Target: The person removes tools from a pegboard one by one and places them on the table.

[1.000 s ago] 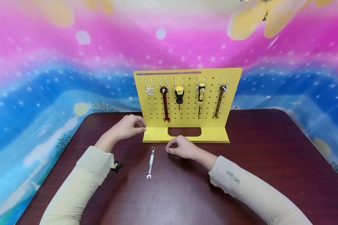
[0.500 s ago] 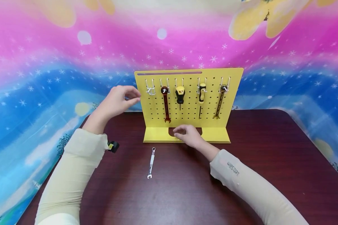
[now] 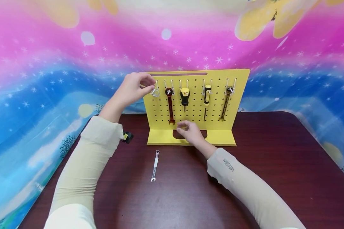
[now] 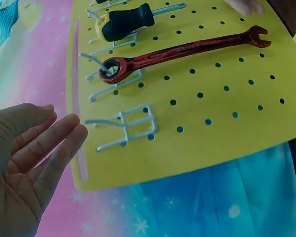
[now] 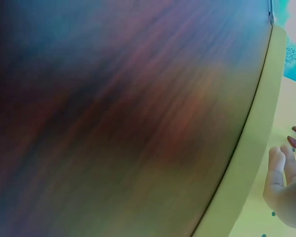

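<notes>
My left hand (image 3: 136,87) is raised at the upper left of the yellow pegboard (image 3: 163,124), its fingers loosely bent. In the left wrist view nothing lies between thumb and fingers of the left hand (image 4: 34,163). Its fingertips are at the prong of a bare white wire hook (image 4: 138,123); I cannot tell whether they touch. My right hand (image 3: 191,133) is low before the board, fingers loosely curved and holding nothing, near the lower end of a hanging red wrench (image 3: 170,106). A small silver wrench (image 3: 155,166) lies on the table in front of the board.
A stubby black-and-yellow screwdriver (image 3: 184,97), a longer screwdriver (image 3: 207,97) and a bronze-coloured wrench (image 3: 225,105) hang on white hooks to the right. The board stands on the dark red-brown table (image 3: 275,165). A printed cloth (image 3: 304,79) hangs behind.
My left hand has risen from near the board's base, then moved right to the bare hook. My right hand has moved forward and slightly right, over the board's base. The silver wrench stays put.
</notes>
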`<state>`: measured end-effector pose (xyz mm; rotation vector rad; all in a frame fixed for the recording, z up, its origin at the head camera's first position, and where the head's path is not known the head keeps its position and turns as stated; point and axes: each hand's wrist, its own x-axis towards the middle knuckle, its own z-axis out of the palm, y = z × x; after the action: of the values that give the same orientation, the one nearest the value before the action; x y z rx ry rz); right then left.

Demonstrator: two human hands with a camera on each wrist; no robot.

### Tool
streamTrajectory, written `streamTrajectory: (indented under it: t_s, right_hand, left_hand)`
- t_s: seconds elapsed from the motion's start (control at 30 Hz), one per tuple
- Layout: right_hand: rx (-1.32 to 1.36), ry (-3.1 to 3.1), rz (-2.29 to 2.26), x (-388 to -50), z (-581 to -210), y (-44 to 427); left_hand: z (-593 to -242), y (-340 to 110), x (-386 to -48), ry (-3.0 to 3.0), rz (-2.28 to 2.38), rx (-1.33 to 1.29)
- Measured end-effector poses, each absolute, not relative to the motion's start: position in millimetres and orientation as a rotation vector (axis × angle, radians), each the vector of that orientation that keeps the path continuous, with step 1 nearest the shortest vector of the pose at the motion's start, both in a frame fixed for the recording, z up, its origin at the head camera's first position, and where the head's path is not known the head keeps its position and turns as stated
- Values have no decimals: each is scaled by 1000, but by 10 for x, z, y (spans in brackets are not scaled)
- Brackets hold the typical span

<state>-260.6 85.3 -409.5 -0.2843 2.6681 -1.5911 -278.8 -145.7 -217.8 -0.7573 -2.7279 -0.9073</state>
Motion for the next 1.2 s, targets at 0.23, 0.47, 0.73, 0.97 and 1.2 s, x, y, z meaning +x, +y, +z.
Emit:
streamTrajectory:
  t_s: [0.23,0.47,0.73,0.97,1.2]
  right_hand:
    - [-223,2629,-1645,-2710,-4150,815]
    - [-211,2578,-1707,-2762,-4167,788]
    - [-222,2537,-1754,-2795,-4163,719]
    - [-222,2505,-1757,-2808,-4171,676]
    - [-237,2506,-1728,-2783,-4172,661]
  left_hand:
    - [-2217,-1325,-2927,-2763,-920,-768]
    - [-2298,-1241,-3020,-2795,-924,-751]
    - [-2353,-1154,-3063,-2837,-897,-756]
    - [-2386,-1112,-3095,-2830,-873,-774]
    - [-2389,-1099,-3105,-2838,-850,-768]
